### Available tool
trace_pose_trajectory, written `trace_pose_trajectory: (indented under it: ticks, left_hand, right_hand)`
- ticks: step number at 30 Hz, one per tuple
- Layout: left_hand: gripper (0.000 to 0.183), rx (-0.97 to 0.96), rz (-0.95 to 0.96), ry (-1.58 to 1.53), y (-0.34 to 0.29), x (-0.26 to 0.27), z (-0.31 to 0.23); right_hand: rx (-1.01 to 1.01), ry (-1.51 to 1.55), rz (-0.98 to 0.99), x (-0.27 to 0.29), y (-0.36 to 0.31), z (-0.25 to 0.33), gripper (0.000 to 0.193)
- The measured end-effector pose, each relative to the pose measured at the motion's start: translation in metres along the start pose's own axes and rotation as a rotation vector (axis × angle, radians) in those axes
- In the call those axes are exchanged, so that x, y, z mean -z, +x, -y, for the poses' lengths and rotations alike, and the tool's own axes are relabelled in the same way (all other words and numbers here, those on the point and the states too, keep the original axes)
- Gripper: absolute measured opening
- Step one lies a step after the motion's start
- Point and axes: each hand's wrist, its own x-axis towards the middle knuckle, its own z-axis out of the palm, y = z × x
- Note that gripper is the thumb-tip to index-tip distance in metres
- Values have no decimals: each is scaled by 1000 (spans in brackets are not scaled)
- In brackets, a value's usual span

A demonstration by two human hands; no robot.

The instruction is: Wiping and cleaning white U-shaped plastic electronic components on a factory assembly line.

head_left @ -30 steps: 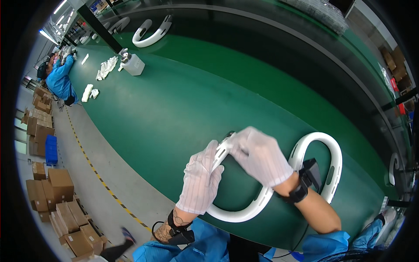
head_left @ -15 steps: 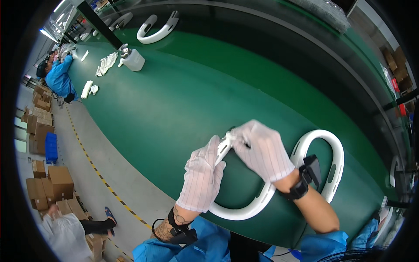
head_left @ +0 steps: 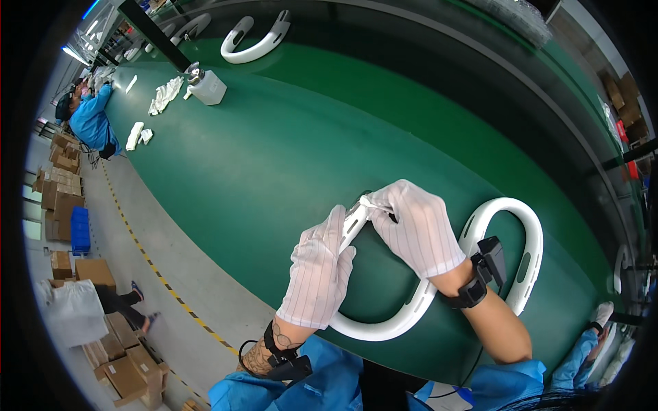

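My left hand (head_left: 317,274), in a white striped glove, is closed round one arm of a white U-shaped plastic piece (head_left: 380,331) with slots along its side. Its curved end rests low on the green table, near my body. At the tip of that arm, my right hand (head_left: 419,226), gloved alike, pinches something small and white that I cannot make out. A dark bit shows at the tip, partly covered by the fingers. Beside my right wrist lies another white curved length (head_left: 532,240); the wrist hides whether the two are joined.
On the green table (head_left: 274,157) stand a white square bottle (head_left: 207,89) and, left of it, crumpled white cloths (head_left: 165,94). A similar U-shaped piece (head_left: 255,53) lies at the far side. A co-worker in blue (head_left: 94,125) sits far left. Cardboard boxes (head_left: 130,373) stand on the floor.
My right hand has shifted slightly at the tip of the held piece. My left hand keeps its grip. On the floor at left, a person in white has moved.
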Motion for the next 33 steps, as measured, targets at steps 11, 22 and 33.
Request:
trace_pose_trajectory:
  ticks: [11,22,33]
  left_hand:
    - [71,-22,-9,21,12,-2,2]
    - [55,-33,34,65,30,-25,-9]
    - [37,-169,34,59,64,-24,5]
  right_hand:
    - [-80,17,53,0,3,-5,12]
    - [-22,79,-97,3,-10,-18,13]
    - [-51,55,-97,-3,0,-25,13]
